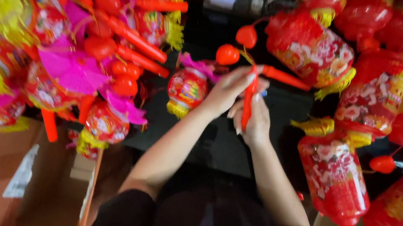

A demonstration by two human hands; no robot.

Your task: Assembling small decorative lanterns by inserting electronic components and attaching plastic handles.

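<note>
Hands (244, 101) hold red stick (248, 102) upright

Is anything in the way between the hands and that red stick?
No. Both the left hand and right hand already touch the red stick, so nothing visible sits between them.

Red stick (249, 100); red floral-patterned lanterns (310, 48); pink fans (71, 67).
</note>
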